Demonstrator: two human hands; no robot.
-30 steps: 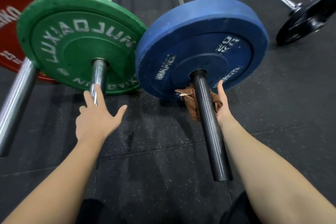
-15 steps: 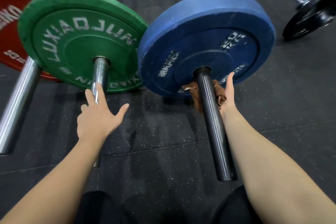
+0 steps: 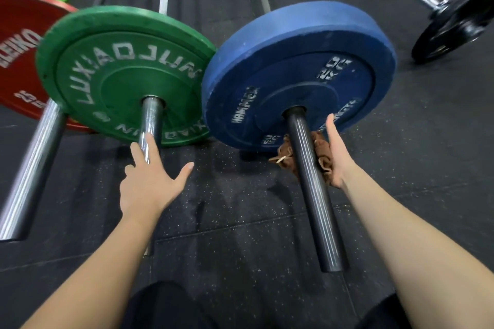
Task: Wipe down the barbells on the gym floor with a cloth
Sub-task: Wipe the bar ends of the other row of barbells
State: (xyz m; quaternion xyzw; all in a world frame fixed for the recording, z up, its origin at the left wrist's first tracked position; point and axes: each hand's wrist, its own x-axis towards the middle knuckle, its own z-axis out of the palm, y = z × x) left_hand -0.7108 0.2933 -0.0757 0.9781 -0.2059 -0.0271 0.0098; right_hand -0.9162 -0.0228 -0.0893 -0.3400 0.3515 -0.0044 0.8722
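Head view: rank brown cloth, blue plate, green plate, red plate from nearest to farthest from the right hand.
1. Brown cloth, held by the right hand against the dark sleeve.
2. Blue plate, just beyond the hand.
3. Green plate, to the left.
4. Red plate, far left edge.

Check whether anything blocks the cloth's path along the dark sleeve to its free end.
Nothing visible does. The right hand holds the brown cloth around the dark sleeve, close to the blue plate, and the sleeve from there is bare to its end. The left hand rests on the neighbouring chrome sleeve, off that path.
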